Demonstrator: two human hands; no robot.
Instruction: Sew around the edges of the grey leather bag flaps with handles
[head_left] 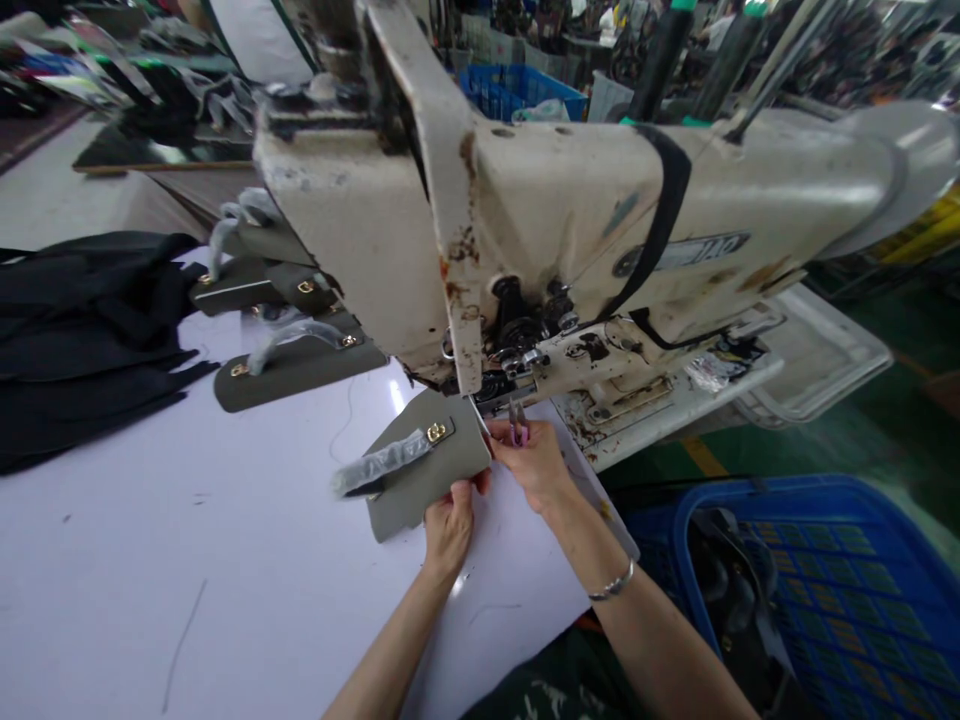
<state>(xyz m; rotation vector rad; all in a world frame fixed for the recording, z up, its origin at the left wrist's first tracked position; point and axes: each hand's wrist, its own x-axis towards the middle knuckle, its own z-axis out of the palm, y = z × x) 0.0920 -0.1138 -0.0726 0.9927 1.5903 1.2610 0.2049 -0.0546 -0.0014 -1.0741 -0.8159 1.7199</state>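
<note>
A grey-green bag panel [456,455] lies under the head of the sewing machine [360,220], its right end close to the needle area. It carries a handle wrapped in clear plastic [384,464] and gold-coloured fittings [437,432]. My left hand [451,520] is closed on the panel's near edge, thumb on top and fingers beneath. My right hand [534,462] is closed around small pink-handled thread snips [518,428], blades pointing up toward the machine. Its fingertips are at the panel's right edge; whether they also pinch the panel is hidden.
More grey-green panels with wrapped handles [300,365] are piled left of the machine. Black fabric pieces [90,330] lie at the table's [247,560] far left. A blue basket [810,490] holding dark pieces stands at lower right. Loose threads are scattered on the white tabletop.
</note>
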